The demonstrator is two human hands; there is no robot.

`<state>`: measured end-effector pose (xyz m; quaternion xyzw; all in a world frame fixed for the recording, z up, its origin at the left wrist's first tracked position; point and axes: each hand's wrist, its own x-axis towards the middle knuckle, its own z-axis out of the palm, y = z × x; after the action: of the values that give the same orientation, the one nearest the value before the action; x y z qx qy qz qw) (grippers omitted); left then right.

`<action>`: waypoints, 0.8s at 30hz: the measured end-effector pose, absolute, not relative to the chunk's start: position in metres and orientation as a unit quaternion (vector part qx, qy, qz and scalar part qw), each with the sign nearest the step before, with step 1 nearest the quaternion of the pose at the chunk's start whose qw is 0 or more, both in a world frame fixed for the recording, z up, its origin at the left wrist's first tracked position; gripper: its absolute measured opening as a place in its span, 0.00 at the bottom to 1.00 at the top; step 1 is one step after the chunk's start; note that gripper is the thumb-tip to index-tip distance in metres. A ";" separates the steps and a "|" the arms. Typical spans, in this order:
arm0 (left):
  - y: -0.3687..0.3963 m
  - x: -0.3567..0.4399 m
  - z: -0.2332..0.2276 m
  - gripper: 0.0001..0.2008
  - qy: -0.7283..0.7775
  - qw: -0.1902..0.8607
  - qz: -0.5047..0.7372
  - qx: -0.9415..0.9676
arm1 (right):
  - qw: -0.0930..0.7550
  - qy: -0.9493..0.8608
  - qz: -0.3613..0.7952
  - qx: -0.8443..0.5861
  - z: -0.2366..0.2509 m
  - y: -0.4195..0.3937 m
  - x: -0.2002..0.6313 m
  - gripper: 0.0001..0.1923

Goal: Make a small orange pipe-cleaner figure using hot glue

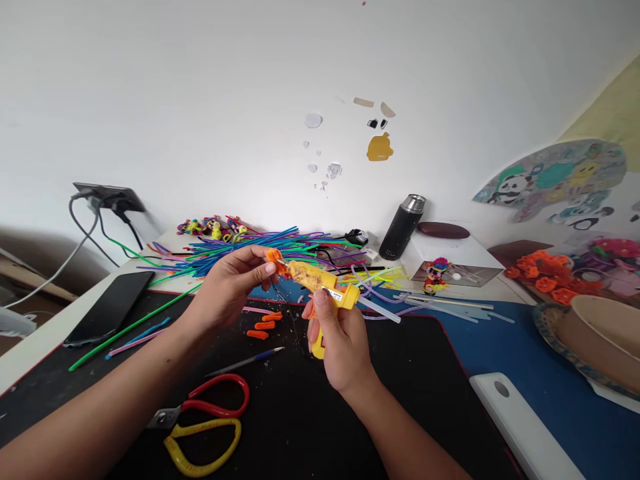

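My right hand is closed around the handle of a yellow hot glue gun, with a clear glue stick poking out of its back end. In my left hand I pinch a small orange pipe-cleaner piece between thumb and fingers. The gun's nozzle is at this orange piece; whether it touches cannot be made out. Below, several folded orange pipe-cleaner pieces lie on the black mat. A pen rests nearer to me.
Scissors with red and yellow handles lie front left, a phone behind them. Bundled pipe cleaners spread along the wall. A black flask, a white box, a basket and a white device stand right.
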<state>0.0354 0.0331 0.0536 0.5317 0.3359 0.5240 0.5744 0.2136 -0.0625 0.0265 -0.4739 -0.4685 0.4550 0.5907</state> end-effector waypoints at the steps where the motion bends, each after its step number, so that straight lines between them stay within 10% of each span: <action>1: 0.033 0.035 0.054 0.18 0.335 0.573 0.525 0.533 | 0.590 -0.466 0.457 -0.476 0.026 -0.062 0.214 0.35; 24: 0.034 0.033 0.055 0.17 0.324 0.557 0.537 0.544 | 0.581 -0.484 0.446 -0.479 0.030 -0.065 0.212 0.34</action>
<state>0.0331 0.0341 0.0555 0.5439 0.3240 0.5373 0.5572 0.2117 -0.0647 0.0303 -0.4791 -0.4842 0.4457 0.5808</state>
